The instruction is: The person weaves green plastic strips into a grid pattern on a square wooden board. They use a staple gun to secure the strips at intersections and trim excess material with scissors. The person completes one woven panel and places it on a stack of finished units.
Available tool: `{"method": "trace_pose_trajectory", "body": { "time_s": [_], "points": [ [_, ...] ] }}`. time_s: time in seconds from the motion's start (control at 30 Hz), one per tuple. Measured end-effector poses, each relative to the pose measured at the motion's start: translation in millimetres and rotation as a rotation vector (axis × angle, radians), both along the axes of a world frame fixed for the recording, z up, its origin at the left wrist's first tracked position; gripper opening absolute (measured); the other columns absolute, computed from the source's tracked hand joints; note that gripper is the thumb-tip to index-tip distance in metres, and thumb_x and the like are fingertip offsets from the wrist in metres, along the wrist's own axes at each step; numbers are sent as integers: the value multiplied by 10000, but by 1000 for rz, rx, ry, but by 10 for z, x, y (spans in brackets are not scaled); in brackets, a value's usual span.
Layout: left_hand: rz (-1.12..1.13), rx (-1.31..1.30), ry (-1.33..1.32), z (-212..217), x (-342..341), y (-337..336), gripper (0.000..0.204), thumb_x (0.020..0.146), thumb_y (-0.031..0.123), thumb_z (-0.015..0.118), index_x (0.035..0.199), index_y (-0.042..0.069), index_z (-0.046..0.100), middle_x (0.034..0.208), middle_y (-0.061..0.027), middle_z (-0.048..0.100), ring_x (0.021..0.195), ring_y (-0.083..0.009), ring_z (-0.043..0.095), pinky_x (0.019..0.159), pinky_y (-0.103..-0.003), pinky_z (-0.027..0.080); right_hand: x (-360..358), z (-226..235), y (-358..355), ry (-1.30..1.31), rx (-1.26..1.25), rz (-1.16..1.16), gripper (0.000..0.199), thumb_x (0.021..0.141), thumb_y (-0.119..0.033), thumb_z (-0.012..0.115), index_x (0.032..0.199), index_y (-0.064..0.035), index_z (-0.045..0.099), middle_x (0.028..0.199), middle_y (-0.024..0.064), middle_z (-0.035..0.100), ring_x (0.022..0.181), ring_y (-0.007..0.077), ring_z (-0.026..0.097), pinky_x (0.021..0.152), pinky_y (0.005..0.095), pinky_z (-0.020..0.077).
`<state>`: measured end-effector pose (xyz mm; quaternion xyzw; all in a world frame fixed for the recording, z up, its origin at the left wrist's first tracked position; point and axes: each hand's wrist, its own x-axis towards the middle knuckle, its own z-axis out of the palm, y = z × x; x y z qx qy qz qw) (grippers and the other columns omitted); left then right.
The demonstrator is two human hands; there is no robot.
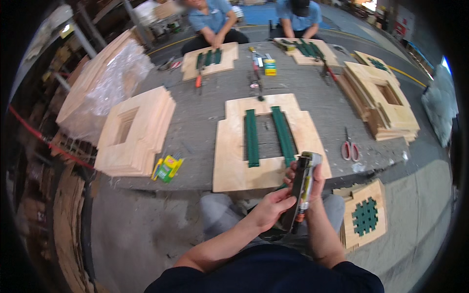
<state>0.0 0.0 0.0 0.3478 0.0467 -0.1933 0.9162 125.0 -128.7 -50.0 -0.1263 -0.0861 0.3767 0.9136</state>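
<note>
In front of my lap I hold a staple gun (pixel 303 188), a long dark tool with an orange fitting at its lower end. My left hand (pixel 271 207) closes on its left side, thumb against the dark body. My right hand (pixel 316 183) wraps it from the right, fingertips showing on the far side. Just beyond lies a pale wooden panel (pixel 227 151) with a rectangular opening. Two green webbing straps, a left strap (pixel 251 139) and a right strap (pixel 282 131), span the opening lengthwise. The tool and my hands cover the panel's near right edge.
Wooden frames stand stacked on the left (pixel 134 132) and right (pixel 378 93). Red-handled scissors (pixel 350 149) and a yellow-green box (pixel 167 168) lie on the grey table (pixel 193 117). Two co-workers (pixel 212 22) sit opposite. A woven-strap panel (pixel 364 217) rests low on my right.
</note>
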Motion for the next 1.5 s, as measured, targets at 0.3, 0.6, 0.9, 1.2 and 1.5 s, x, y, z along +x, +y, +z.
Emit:
{"method": "trace_pose_trajectory", "body": {
  "time_s": [0.3, 0.6, 0.9, 1.2, 1.5],
  "points": [
    [-301, 607, -329, 72, -343, 35, 465, 993, 22, 499, 1457, 0, 504, 1228, -41, 654, 1183, -119, 595, 1006, -297, 477, 180, -203, -388, 40, 30, -242, 692, 880, -649, 662, 1271, -81, 605, 1065, 78, 627, 868, 240, 545, 722, 407, 472],
    [737, 2084, 338, -531, 328, 2668, 367, 938, 300, 653, 1185, 33, 606, 1146, -226, 681, 1081, -401, 663, 873, -496, 545, 286, -307, -778, -68, 125, -337, 584, 932, -586, 656, 1251, -98, 622, 964, 40, 562, 831, 203, 482, 738, 371, 441],
    [765, 2130, 581, -632, 878, 2939, 443, 870, 57, 609, 1301, 17, 520, 1149, -263, 642, 1096, -433, 648, 916, -529, 528, 257, -528, -1081, 79, 14, -463, 706, 881, -670, 645, 1250, -68, 632, 1068, 110, 659, 874, 264, 563, 732, 434, 502],
    [589, 956, -248, -450, 396, 370, 335, 981, 2, 599, 1312, 56, 585, 885, 35, 555, 741, -64, 530, 684, -222, 473, 212, -582, -1163, 169, -65, -468, 693, 879, -657, 657, 1213, -53, 607, 988, 70, 599, 861, 242, 532, 731, 418, 490],
    [285, 1293, -616, 17, 647, -1067, 316, 914, -6, 667, 1227, 35, 674, 925, -85, 586, 743, -154, 615, 647, -285, 523, 228, -658, -1291, 210, -16, -516, 793, 852, -751, 600, 1216, -49, 640, 993, 167, 723, 785, 291, 719, 653, 397, 604]
  ]
}}
